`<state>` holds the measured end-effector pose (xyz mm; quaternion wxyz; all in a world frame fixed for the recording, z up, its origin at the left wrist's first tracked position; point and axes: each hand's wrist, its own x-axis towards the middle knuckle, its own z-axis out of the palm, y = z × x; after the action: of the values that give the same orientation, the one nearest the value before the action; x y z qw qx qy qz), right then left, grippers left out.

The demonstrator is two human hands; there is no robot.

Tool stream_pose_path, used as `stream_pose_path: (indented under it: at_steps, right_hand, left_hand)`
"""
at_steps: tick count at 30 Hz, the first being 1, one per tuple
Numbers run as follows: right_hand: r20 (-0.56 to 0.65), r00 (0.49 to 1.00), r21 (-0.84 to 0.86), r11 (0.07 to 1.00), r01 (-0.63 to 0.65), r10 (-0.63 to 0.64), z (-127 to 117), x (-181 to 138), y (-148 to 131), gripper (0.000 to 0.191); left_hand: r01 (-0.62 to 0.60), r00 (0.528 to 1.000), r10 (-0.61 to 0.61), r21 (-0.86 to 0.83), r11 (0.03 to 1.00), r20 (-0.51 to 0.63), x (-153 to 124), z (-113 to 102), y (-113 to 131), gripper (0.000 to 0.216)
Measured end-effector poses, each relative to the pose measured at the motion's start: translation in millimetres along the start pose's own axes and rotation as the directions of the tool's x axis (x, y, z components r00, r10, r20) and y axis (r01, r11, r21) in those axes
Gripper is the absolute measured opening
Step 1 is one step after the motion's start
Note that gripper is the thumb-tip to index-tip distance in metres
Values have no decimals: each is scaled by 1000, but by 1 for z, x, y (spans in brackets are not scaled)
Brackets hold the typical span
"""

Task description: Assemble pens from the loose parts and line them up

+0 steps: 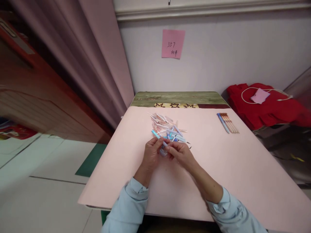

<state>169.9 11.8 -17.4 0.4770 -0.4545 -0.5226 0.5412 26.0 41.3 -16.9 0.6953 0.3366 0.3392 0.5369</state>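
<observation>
A light blue pen [157,135] is held at a slant between both hands, just in front of a heap of pen parts. My left hand [152,150] is closed on its upper barrel. The fingers of my right hand [179,153] pinch the lower end. Below the fingers shows a small pale bluish piece [163,152]; I cannot make out what it is. Right behind my hands lies the loose heap of white refills [161,125], blue barrels [178,136] and pinkish clear parts [155,124].
A row of pens [228,123], one blue and several brown-topped, lies at the table's right. Pink paper [116,168] covers the table. Red cloth [274,110] with a white cord sits beyond the right edge. A pink note [173,44] is on the wall; a curtain [104,58] hangs left.
</observation>
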Motion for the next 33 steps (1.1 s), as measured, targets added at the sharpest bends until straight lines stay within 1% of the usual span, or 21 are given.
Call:
stream_pose_path:
  at_steps: [1, 2, 3, 5, 6, 7, 8, 10, 12, 14, 16, 18, 21, 23, 25, 26, 28, 30, 31, 32, 33]
  right_hand:
    - [-31, 999, -31, 999, 11, -12, -8, 2, -1, 36]
    - [-117, 992, -66, 997, 35, -43, -19, 4, -2, 36]
    - [-240, 967, -92, 994, 65, -86, -31, 7, -3, 38]
    - [-480, 865, -167, 983, 72, -145, -55, 11, -3, 40]
    - [-544, 825, -221, 974, 38, -155, -66, 12, -3, 38]
    - [-557, 816, -283, 959, -8, -158, -74, 13, -2, 35]
    - [-537, 830, -337, 940, -47, -151, -79, 13, -2, 33]
    - [-436, 890, -451, 888, -88, -134, -83, 12, -1, 30]
    - [-327, 937, -579, 810, -97, -121, -80, 10, -3, 25]
    - [-250, 964, -694, 712, -110, -95, -75, 9, -6, 19]
    - [-206, 977, -773, 621, -131, -50, -70, 9, -9, 18]
    - [-192, 981, -830, 535, -158, -8, -65, 9, -10, 17]
    - [-212, 977, -888, 413, -202, 21, -59, 10, -9, 13]
    - [-221, 975, -902, 377, -211, 19, -56, 10, -7, 11]
    - [-238, 971, -890, 406, -207, -28, -55, 10, -5, 10]
    - [-259, 963, -867, 457, -199, -71, -56, 10, -4, 10]
    - [-320, 935, -751, 642, -153, -151, -57, 11, -2, 13]
    - [-377, 913, -514, 855, -68, -154, -58, 12, -2, 17]
    - [-387, 913, -367, 930, -28, -126, -57, 12, -3, 19]
    - [-385, 918, -227, 974, 3, -93, -57, 13, -4, 20]
    - [-375, 925, -112, 993, 26, -66, -56, 13, -6, 20]
  left_hand:
    - [-33, 999, 32, -39, 999, -32, 1, -1, 2, 28]
    - [-76, 995, 70, -91, 993, -77, 3, -3, 4, 28]
    - [-100, 990, 85, -135, 986, -114, 4, -4, 7, 30]
    - [-110, 982, 78, -189, 976, -170, 7, -7, 13, 36]
    - [-98, 982, 62, -202, 974, -177, 8, -8, 15, 38]
    - [-84, 983, 47, -209, 974, -177, 8, -8, 16, 40]
    - [-70, 985, 35, -209, 975, -167, 9, -8, 17, 42]
    - [-50, 990, 23, -196, 979, -138, 9, -7, 16, 42]
    - [-40, 992, 18, -177, 983, -125, 8, -6, 14, 40]
    - [-27, 992, 7, -156, 987, -128, 8, -5, 12, 39]
    - [-6, 991, -10, -123, 992, -131, 6, -4, 10, 39]
    - [28, 994, -36, -75, 997, -104, 4, -1, 9, 38]
    - [90, 996, -90, 10, 996, -16, -1, 6, 4, 33]
    - [124, 991, -126, 60, 991, 41, -5, 10, 0, 31]
    - [153, 983, -161, 99, 983, 85, -7, 13, -2, 31]
    - [168, 978, -180, 114, 979, 105, -8, 13, -3, 32]
    - [195, 967, -214, 139, 971, 135, -10, 14, -3, 33]
    - [217, 958, -241, 158, 963, 155, -10, 13, -3, 33]
    - [224, 954, -251, 167, 960, 162, -10, 13, -4, 33]
    - [230, 951, -259, 175, 957, 166, -10, 12, -4, 33]
    - [235, 949, -266, 181, 955, 171, -10, 12, -4, 32]
